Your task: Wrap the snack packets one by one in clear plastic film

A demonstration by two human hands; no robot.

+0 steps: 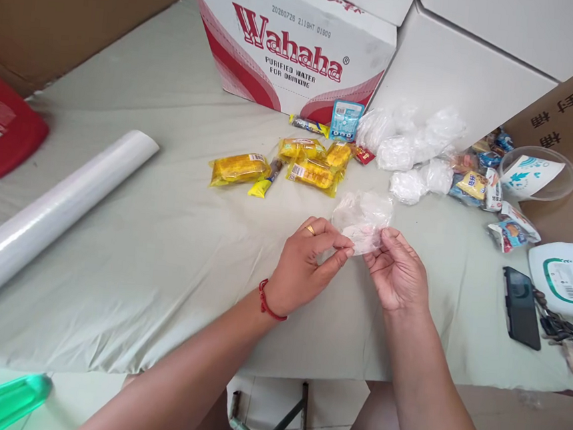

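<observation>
Between my two hands a clear plastic bag (363,215) is held by its near edge, its crinkled body stretching away over the cloth. My left hand (310,260), with a ring and a red cord bracelet, pinches the bag's left side between thumb and fingers. On the other side, my right hand (397,268) grips the right edge in its fingertips. Just beyond lie yellow-wrapped corn packs (315,174) and another corn pack (240,169) to the left. Bunched clear bags (409,185) rest behind my right hand.
A Wahaha water carton (301,49) stands at the back. At left lie a white plastic roll (55,218) and a red object (7,130). Toward the right are snack packets (472,184), a plastic tub (565,178), a phone (522,308), keys (558,326) and a white jug (569,276).
</observation>
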